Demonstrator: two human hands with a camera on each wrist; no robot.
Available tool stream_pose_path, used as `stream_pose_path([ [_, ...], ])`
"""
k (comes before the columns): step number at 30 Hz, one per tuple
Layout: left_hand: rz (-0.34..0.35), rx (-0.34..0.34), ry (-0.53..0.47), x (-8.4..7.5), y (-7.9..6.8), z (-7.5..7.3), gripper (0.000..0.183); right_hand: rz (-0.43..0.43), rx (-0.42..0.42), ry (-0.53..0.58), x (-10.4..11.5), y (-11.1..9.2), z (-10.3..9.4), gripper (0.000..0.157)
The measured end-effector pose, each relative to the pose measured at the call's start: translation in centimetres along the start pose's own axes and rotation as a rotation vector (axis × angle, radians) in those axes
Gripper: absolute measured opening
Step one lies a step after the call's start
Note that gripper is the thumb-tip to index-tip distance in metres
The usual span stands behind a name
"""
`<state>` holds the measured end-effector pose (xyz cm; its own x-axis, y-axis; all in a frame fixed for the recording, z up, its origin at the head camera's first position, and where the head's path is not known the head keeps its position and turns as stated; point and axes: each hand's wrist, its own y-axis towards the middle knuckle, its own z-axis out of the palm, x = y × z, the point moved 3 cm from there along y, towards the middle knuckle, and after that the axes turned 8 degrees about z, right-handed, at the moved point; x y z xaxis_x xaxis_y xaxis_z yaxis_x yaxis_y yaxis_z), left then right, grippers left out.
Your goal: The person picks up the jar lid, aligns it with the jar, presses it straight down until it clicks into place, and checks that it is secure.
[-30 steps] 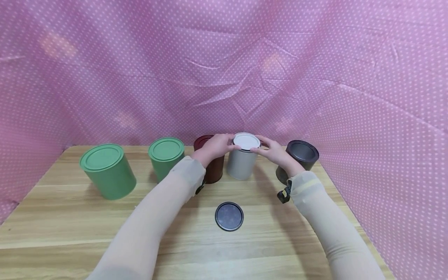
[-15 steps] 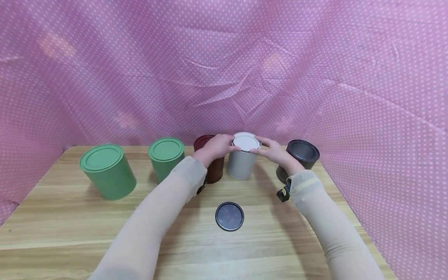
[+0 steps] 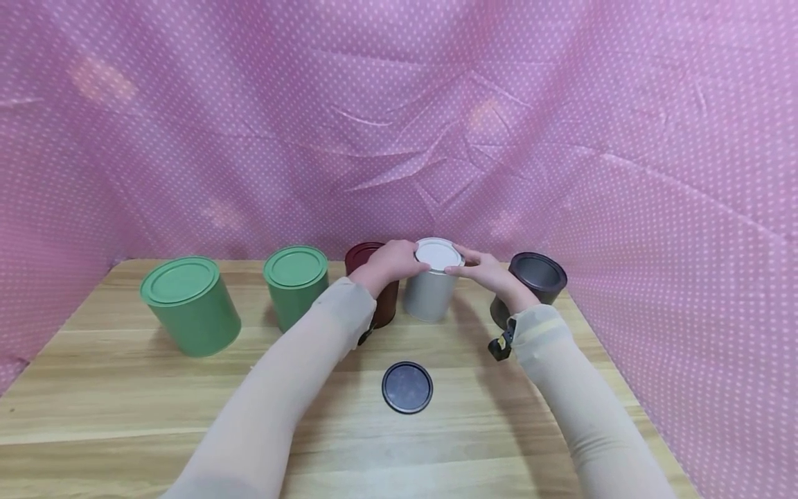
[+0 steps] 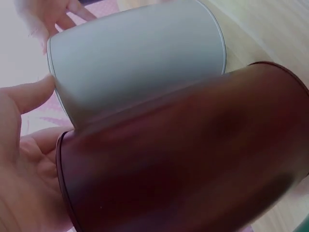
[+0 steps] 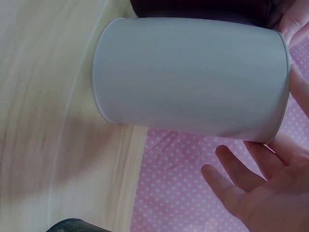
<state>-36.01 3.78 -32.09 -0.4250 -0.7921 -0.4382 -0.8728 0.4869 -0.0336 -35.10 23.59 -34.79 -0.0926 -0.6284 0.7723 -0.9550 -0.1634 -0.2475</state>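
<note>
One left hand point(image 3: 394, 260) and one right hand point(image 3: 490, 272) clamped a white tin point(image 3: 430, 298) by its rim, thumbs nearmost, on the far part of a table point(image 3: 156, 416), its likely light, stiff, slippery body seemingly best held there.

The white can point(image 3: 430, 298) looks like smooth, satin-painted metal; the dark red can point(image 4: 169, 159) is glossier, with soft reflections along its side. The green cans point(image 3: 196, 319) look smooth and matt. The black disc point(image 3: 407, 388) has a dull, smudged face. The table point(image 3: 125, 409) is wood-grained with a slight sheen; the dotted drape point(image 3: 386, 90), creased, faintly shiny cloth.
</note>
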Motion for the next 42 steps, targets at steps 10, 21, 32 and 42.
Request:
stream_pose_path([
  [10, -0.02, -0.042, -0.042, 0.4, -0.2, 0.1, 0.063, 0.029, -0.013, -0.029, 0.1, 0.1, 0.2, 0.075],
  [21, 0.068, -0.048, 0.0, 1.0, -0.1, 0.0, 0.048, 0.04, 0.0, 0.174, -1.1, 0.1, 1.1, 0.073],
  [32, 0.073, -0.02, -0.009, 0.7, -0.1, 0.2, 0.038, 0.01, -0.012, 0.128, -1.5, -0.1, 0.7, 0.071],
  [42, 0.054, -0.006, -0.028, 0.5, -0.2, -0.5, 0.031, 0.041, -0.023, 0.019, 0.0, 0.2, -0.2, 0.074],
])
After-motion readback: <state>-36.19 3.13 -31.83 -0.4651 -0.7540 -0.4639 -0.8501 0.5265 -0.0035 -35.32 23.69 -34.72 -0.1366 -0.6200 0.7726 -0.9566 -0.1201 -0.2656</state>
